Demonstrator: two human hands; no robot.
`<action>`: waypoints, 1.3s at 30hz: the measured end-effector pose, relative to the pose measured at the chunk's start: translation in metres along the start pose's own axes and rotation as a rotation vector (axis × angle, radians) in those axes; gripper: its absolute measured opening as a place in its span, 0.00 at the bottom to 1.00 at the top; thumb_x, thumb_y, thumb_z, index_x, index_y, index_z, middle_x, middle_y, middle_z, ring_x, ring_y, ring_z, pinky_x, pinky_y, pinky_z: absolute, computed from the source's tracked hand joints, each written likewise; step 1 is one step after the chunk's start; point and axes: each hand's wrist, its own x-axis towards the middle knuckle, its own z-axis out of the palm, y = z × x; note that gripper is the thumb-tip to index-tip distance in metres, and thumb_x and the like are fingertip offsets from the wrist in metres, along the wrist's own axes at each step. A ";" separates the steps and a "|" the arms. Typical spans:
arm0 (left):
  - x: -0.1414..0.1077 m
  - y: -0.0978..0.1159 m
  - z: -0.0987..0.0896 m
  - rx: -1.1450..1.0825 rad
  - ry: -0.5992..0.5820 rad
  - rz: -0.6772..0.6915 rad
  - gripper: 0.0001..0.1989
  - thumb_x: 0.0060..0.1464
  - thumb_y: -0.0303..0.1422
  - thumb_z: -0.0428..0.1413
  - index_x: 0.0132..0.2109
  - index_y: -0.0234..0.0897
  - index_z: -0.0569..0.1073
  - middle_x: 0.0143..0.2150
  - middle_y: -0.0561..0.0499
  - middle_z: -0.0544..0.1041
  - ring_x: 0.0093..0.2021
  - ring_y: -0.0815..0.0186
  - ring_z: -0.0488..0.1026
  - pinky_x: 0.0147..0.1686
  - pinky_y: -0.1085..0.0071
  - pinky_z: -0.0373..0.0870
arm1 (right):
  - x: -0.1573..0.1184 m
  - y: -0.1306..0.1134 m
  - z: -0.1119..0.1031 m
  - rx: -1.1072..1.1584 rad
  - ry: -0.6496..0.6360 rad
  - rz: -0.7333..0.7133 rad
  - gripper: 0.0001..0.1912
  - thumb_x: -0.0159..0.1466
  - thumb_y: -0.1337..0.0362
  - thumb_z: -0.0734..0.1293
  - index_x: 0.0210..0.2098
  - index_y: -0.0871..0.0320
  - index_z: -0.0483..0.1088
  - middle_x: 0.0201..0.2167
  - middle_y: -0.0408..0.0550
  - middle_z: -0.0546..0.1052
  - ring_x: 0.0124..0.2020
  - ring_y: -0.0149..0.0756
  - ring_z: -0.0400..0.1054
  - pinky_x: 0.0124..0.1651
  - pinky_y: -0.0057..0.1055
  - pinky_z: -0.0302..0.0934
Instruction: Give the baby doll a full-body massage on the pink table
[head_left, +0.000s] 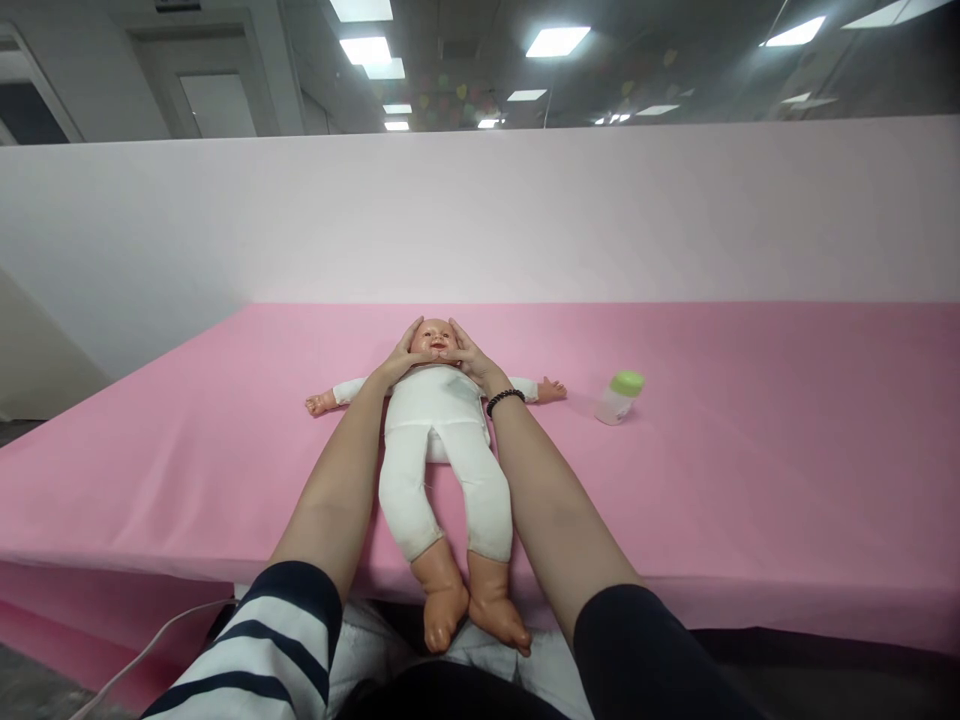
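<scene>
A baby doll (435,400) with a white cloth body lies on its back on the pink-covered table. Its arms are spread to both sides, and its bare feet hang over the near edge. My left hand (403,358) cups the left side of the doll's head, thumb along the chin and fingers up by the temple. On the other side, my right hand (474,360) holds the head the same way, a dark beaded bracelet on its wrist. The doll's face shows between my hands; its ears and neck are hidden.
A small clear bottle with a green cap (621,397) stands, slightly tilted in view, to the right of the doll. The pink tablecloth (750,450) reaches a low white partition (525,215) at the back. A white cable (154,640) hangs at the lower left.
</scene>
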 end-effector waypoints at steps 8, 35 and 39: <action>0.001 -0.002 -0.001 -0.002 0.003 0.003 0.61 0.41 0.36 0.74 0.78 0.52 0.52 0.76 0.43 0.61 0.71 0.46 0.66 0.69 0.53 0.65 | 0.000 0.001 0.000 -0.028 0.001 -0.022 0.38 0.61 0.73 0.70 0.68 0.68 0.59 0.69 0.62 0.67 0.55 0.33 0.75 0.48 0.33 0.74; 0.020 -0.018 -0.007 -0.094 0.052 0.003 0.46 0.53 0.43 0.65 0.76 0.54 0.57 0.76 0.50 0.62 0.71 0.50 0.66 0.71 0.53 0.61 | 0.008 0.009 0.001 0.105 0.044 0.065 0.47 0.61 0.62 0.73 0.76 0.50 0.51 0.72 0.49 0.65 0.65 0.40 0.70 0.64 0.38 0.68; 0.020 -0.015 -0.003 -0.085 0.078 0.001 0.45 0.54 0.44 0.63 0.76 0.51 0.58 0.75 0.50 0.63 0.72 0.50 0.65 0.71 0.54 0.61 | 0.015 0.009 0.002 0.018 0.129 0.060 0.35 0.63 0.54 0.70 0.68 0.48 0.63 0.69 0.48 0.69 0.66 0.41 0.68 0.67 0.41 0.65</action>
